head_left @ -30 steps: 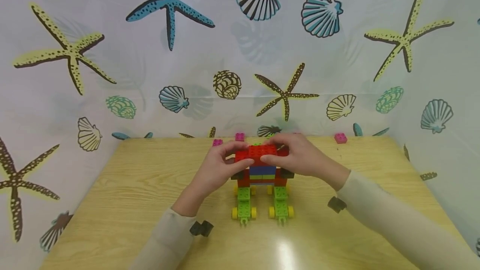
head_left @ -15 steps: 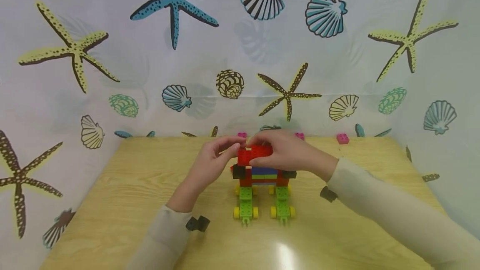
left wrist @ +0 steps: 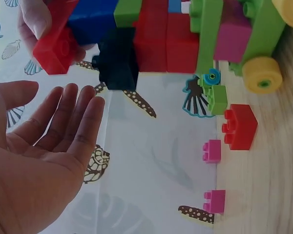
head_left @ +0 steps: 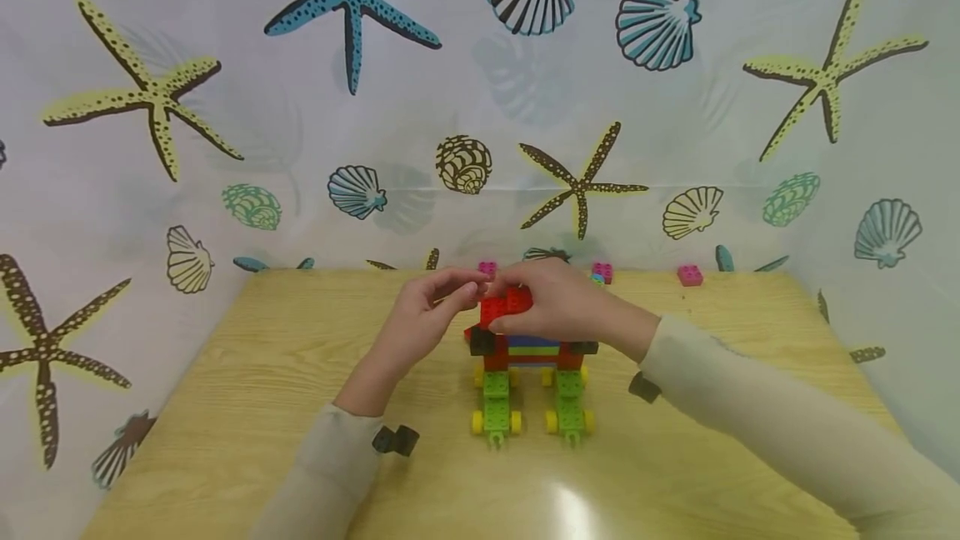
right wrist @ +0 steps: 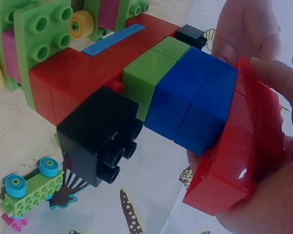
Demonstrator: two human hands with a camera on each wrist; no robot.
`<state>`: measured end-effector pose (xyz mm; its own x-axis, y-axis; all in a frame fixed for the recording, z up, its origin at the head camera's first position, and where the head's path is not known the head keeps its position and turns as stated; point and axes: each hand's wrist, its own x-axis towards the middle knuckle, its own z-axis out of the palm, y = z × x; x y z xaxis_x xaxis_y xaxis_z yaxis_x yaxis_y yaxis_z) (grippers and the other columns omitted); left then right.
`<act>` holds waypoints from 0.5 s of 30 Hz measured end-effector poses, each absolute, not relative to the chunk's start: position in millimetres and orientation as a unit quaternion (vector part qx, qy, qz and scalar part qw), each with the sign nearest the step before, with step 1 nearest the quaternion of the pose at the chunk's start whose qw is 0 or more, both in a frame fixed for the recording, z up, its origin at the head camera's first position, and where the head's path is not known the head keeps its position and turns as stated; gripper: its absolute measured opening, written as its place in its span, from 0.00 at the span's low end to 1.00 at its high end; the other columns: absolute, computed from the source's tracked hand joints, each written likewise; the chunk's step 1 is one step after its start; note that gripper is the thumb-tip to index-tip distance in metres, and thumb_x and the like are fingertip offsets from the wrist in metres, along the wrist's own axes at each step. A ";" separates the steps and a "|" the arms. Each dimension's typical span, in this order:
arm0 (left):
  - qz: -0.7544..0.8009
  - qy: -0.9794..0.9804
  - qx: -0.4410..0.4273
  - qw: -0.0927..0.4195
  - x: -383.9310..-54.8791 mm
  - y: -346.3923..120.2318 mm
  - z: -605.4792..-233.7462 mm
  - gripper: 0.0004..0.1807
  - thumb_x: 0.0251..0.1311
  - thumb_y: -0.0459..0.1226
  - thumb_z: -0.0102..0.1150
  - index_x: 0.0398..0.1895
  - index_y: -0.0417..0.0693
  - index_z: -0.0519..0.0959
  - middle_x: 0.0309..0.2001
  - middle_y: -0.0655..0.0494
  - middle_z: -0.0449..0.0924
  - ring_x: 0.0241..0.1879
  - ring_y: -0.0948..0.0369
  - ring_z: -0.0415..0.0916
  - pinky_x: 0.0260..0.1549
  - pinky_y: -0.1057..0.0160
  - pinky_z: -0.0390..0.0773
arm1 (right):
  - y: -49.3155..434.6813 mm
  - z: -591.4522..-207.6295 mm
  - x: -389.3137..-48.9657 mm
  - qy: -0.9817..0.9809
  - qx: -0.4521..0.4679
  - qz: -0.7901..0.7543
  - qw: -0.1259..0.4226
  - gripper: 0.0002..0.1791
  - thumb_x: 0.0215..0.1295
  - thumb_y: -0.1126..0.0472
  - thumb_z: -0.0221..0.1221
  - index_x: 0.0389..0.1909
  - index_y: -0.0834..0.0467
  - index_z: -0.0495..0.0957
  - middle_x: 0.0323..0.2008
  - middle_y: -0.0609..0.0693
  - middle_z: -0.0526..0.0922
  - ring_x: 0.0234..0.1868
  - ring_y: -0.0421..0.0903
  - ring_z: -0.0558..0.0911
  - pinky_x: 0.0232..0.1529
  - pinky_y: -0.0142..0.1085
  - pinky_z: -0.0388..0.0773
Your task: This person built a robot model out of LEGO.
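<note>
My right hand (head_left: 566, 302) grips a row of red bricks (head_left: 495, 310) at the top of a toy-brick build with green wheeled legs (head_left: 497, 407). In the right wrist view the red row (right wrist: 224, 168) sits askew against the blue bricks (right wrist: 195, 92); whether any studs are joined cannot be told. Beside its left end is my left hand (head_left: 420, 319), holding nothing. The left wrist view shows that hand (left wrist: 49, 151) palm up, with fingers extended and apart from the red brick (left wrist: 56, 51). Black bricks (right wrist: 97, 131) stick out at the build's sides.
Several pink bricks (head_left: 690, 275) lie along the table's back edge. A loose red brick (left wrist: 240, 127) stands behind the build, and a green piece with blue wheels (right wrist: 34, 192) is there too. A patterned cloth (head_left: 465, 90) hangs behind the wooden table (head_left: 300, 357).
Both hands held the red row a second ago. My left hand has let go and drawn slightly left. My right hand has moved left, and the red row has shifted left atop the build.
</note>
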<state>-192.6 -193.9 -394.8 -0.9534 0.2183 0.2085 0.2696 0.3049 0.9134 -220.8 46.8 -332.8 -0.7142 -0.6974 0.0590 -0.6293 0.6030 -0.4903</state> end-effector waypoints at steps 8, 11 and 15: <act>-0.557 -0.819 -0.135 0.019 -207.6 -202.1 -411.2 0.19 0.84 0.43 0.61 0.69 0.46 0.85 0.62 0.43 0.89 0.61 0.46 0.88 0.67 0.47 0.88 | 63.3 -334.2 -223.3 0.899 -0.352 -0.249 0.079 0.21 0.69 0.45 0.75 0.58 0.49 0.89 0.51 0.45 0.91 0.49 0.47 0.84 0.50 0.39 0.86; -0.530 -0.839 -0.123 0.015 -217.7 -208.7 -420.3 0.19 0.84 0.46 0.61 0.69 0.49 0.85 0.61 0.46 0.90 0.60 0.46 0.87 0.65 0.47 0.89 | 71.0 -335.1 -223.2 0.905 -0.336 -0.246 0.086 0.23 0.70 0.44 0.74 0.60 0.48 0.88 0.54 0.46 0.91 0.52 0.47 0.84 0.53 0.41 0.87; -0.468 -0.876 -0.109 0.029 -237.1 -221.7 -428.8 0.18 0.84 0.47 0.62 0.67 0.51 0.86 0.60 0.49 0.91 0.58 0.48 0.87 0.60 0.46 0.89 | 80.4 -333.7 -222.5 0.908 -0.324 -0.251 0.088 0.23 0.70 0.44 0.74 0.61 0.48 0.88 0.56 0.46 0.91 0.54 0.49 0.83 0.55 0.43 0.87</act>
<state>-237.1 -221.7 -428.8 -0.9744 0.1648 0.1532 0.2190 0.5378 0.8141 -222.5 80.4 -333.7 -0.7743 -0.6329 0.0032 -0.5445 0.6636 -0.5130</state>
